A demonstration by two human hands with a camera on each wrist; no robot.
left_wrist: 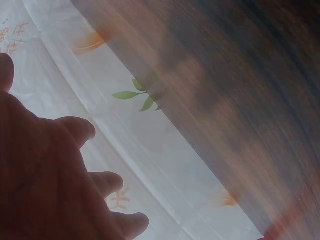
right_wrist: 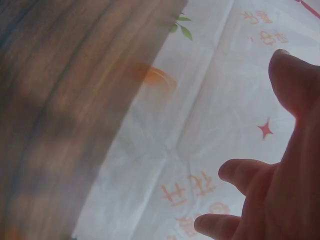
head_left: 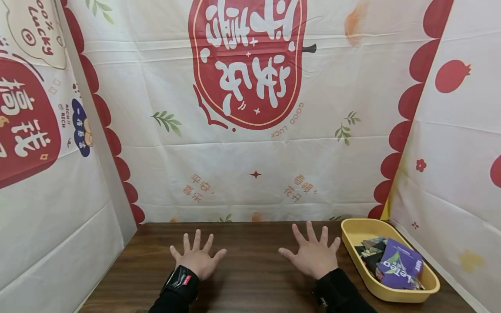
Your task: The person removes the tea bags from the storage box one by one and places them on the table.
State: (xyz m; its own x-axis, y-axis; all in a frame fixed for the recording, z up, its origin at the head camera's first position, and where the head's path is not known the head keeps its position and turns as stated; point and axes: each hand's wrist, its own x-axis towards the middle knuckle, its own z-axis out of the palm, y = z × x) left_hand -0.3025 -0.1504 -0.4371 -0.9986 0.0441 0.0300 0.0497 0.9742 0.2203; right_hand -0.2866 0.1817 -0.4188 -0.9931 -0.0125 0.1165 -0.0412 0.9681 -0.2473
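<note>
Two hands hover over a dark wooden desk [head_left: 250,278], fingers spread wide and holding nothing. The left hand [head_left: 197,258] lies well to the left of a yellow tray [head_left: 354,230]; the right hand [head_left: 313,256] is just left of the tray's near rim, not touching it. A purple packet [head_left: 399,263] lies in the tray among darker wrappers [head_left: 369,252]. Behind the tray rises a cream backdrop [head_left: 250,174] printed in red. Both wrist views are blurred.
</note>
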